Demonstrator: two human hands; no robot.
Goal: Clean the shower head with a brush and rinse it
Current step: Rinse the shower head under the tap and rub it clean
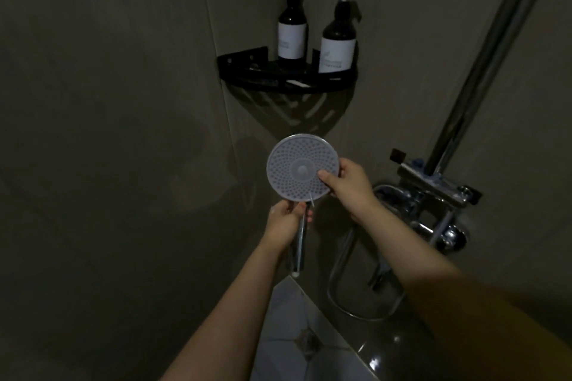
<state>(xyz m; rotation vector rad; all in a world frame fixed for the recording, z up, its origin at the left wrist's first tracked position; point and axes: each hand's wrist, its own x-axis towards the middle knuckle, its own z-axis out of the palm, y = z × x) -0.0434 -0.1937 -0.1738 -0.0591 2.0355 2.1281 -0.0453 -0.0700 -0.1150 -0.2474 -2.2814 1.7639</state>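
Pale grey, the round perforated shower head is held up before the dark tiled corner, its chrome handle gripped by the left hand while the right hand pinches its rim.

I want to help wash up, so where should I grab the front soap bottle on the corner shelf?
Take the front pump bottle around its wide straight body, coming from the open front of the black corner shelf. The thin pump neck is a weaker hold, and walls block the back and sides.
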